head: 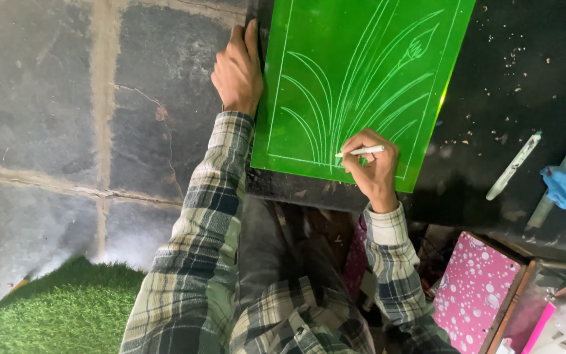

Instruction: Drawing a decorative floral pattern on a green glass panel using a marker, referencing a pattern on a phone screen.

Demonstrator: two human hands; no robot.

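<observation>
A thin white pen [360,151] is gripped by the closed right hand [373,168] at the bottom edge of the green acrylic sheet [361,78] on the black desk [525,78]. The sheet's left edge is pressed by the flat, empty left hand [238,69].

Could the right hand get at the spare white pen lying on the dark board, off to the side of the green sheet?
Probably yes. The white pen lies bare on the dark board with nothing between it and the right hand, but that hand already grips another pen.
</observation>
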